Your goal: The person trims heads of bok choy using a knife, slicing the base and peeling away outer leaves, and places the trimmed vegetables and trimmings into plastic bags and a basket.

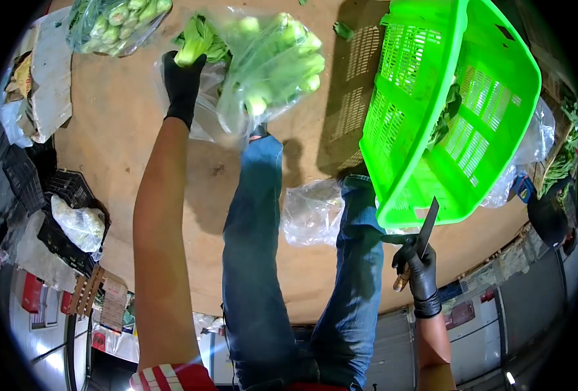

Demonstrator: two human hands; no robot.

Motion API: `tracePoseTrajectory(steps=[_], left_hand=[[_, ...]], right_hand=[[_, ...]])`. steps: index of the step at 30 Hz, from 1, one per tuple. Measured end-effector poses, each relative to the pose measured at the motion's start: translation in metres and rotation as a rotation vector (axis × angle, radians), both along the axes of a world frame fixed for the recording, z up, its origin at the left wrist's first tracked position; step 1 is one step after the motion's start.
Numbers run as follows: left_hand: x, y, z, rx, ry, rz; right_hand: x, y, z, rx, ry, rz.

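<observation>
My left hand (183, 88), in a black glove, is closed around the pale base of a leafy bok choy (199, 44). Right beside it, a clear plastic bag (237, 98) is packed with more bok choy (295, 49), their white-green bases facing right. In my right hand (421, 272), also gloved in black, is a knife (428, 225); its blade points up and away from me, next to the near rim of a bright green plastic crate (393, 104). That crate lies tilted on its side, with some dark leaves (446, 117) inside.
Another bag of bok choy (116, 26) lies at the far left. An empty-looking clear bag (313, 212) rests between my legs. Black crates (70, 189) with a filled white bag (80, 223) stand at left. A loose leaf (343, 30) lies on the brown floor.
</observation>
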State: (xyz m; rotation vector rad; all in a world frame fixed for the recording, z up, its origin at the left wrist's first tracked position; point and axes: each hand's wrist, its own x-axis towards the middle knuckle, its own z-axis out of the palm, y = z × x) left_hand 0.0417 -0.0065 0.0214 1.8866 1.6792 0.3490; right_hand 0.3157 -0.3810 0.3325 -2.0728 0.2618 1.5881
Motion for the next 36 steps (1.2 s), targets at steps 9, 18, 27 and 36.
tracePoseTrajectory(steps=[9, 18, 27, 36], left_hand=[[0.073, -0.117, 0.283, -0.395, -0.159, -0.665], [0.226, -0.254, 0.392, -1.102, -0.711, -0.307], [0.285, -0.303, 0.399, -0.862, -0.613, -0.688], [0.302, -0.327, 0.42, -0.848, -0.5, -0.888]], right_hand=[[0.015, 0.077, 0.055, 0.757, -0.359, 0.598], [0.087, 0.012, 0.117, 0.588, -0.18, 0.135], [0.184, -0.07, 0.143, 0.628, -0.782, 0.939], [0.186, -0.106, 0.141, 0.585, -0.747, 0.971]])
